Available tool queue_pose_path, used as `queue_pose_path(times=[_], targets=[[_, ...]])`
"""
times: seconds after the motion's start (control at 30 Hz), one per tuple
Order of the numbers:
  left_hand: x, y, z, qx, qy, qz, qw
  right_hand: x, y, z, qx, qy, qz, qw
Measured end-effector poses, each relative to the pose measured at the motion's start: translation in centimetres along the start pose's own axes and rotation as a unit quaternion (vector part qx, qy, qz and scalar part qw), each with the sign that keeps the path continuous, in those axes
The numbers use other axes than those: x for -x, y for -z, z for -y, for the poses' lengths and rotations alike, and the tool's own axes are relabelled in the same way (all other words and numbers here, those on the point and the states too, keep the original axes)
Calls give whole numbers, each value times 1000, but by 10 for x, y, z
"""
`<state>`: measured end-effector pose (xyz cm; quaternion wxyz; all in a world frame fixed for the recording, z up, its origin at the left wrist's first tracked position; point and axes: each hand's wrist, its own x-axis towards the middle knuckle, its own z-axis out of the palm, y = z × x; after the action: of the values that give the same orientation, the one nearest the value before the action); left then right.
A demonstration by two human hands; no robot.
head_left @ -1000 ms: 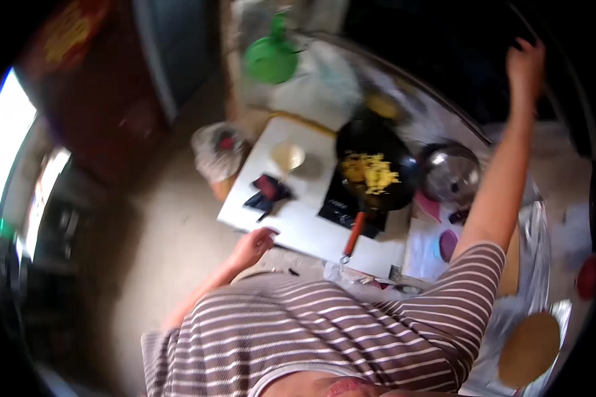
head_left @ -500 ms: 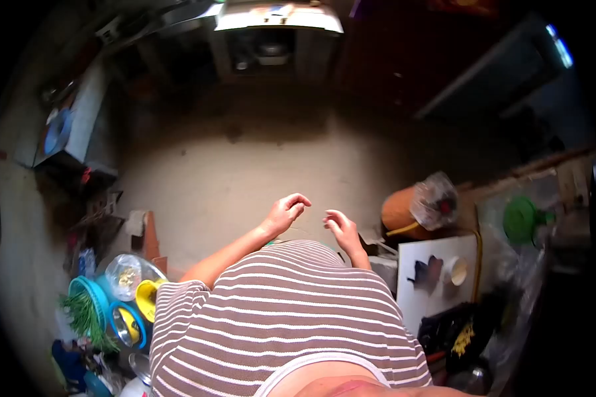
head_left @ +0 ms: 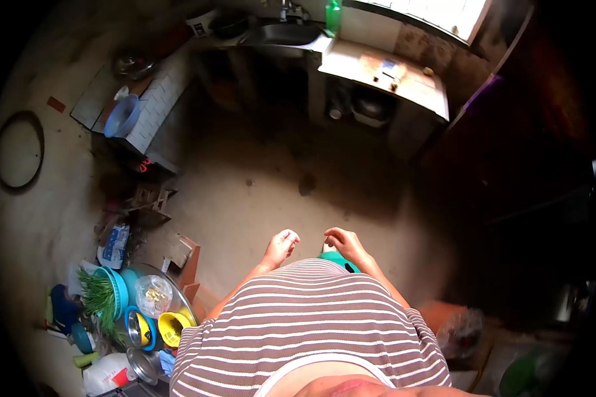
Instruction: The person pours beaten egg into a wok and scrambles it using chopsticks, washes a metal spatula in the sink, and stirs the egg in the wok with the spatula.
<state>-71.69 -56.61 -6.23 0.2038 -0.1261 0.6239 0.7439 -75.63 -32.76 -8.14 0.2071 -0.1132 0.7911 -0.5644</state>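
My left hand hangs in front of my striped shirt with its fingers loosely curled and nothing in it. Just across a small gap is my right hand, its fingers bent and slightly apart, also holding nothing. Between and below them shows the green cloth of what I wear on my legs. Neither hand touches any object. Nearest on the left is a brown wooden piece, well apart from my left hand.
At left, a round tray holds a yellow bowl, a clear bag and a turquoise basket of green stalks. Ahead stand a sink, a counter and a tiled ledge with a blue basin. An orange container is at right.
The view has swung left, bringing the sink and more of the counter into sight. The white board at right has left view. Both hands remain in front of me with nothing in them.
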Motion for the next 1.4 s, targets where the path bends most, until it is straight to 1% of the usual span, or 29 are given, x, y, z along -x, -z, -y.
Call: queue_pose_path(times=[0.07,0.1,0.13,0.2,0.23,0.27,0.3,0.33,0.4,0.5,0.53,0.57,0.6,0.7,0.8,0.83,0.87,0.93,1.0,1.13,1.17,1.27,1.33,1.4], targets=[[-40,1,-34,-8,-14,-5,1000,-53,23,15,-19,13,38,999],[-60,6,-50,7,-22,15,1000,-85,35,17,-30,16,43,998],[-76,11,-64,7,-21,7,1000,-109,43,20,-41,13,52,998],[-109,19,-86,-106,-81,-55,990,-160,57,28,-27,5,60,998],[-121,26,-99,-119,-73,-84,987,-190,64,36,-13,1,58,998],[-134,36,-105,-114,-72,-90,987,-218,67,43,-10,0,66,998],[-148,48,-110,-76,-67,-104,989,-245,68,53,-22,9,83,996],[-162,62,-118,-40,-64,-116,990,-274,68,63,-32,20,98,994],[-202,99,-123,-39,-71,-98,992,-335,61,78,-63,24,119,991],[-267,151,-148,28,-70,-88,993,-429,48,111,-42,34,140,989],[-287,166,-152,35,-68,-85,993,-457,40,115,-40,58,144,987],[-314,183,-168,22,-78,-87,993,-492,36,126,-35,90,145,985],[-346,200,-187,11,-95,-90,991,-520,31,134,-72,75,152,983],[-403,252,-242,4,-97,-84,992,-605,16,153,-69,28,148,986],[-452,306,-293,-42,-98,-89,990,-677,16,181,-10,45,169,985],[-470,324,-305,-54,-122,-98,986,-703,19,188,-9,51,172,984],[-483,338,-321,-72,-144,-106,981,-726,24,199,-11,50,169,984],[-508,361,-343,-71,-136,-100,983,-770,36,214,-9,65,141,988],[-533,373,-366,-22,-131,-79,988,-821,55,233,-42,56,122,990],[-592,405,-392,-38,-99,-51,993,-951,109,264,-90,93,118,985],[-607,413,-400,-49,-91,-55,993,-988,122,276,-95,120,118,981],[-650,438,-431,-62,-84,-76,992,-1086,159,329,-144,181,97,968],[-672,451,-465,-73,-92,-112,987,-1150,185,375,-139,207,63,966],[-693,454,-504,-82,-110,-126,982,-1214,207,422,-168,232,30,958]])
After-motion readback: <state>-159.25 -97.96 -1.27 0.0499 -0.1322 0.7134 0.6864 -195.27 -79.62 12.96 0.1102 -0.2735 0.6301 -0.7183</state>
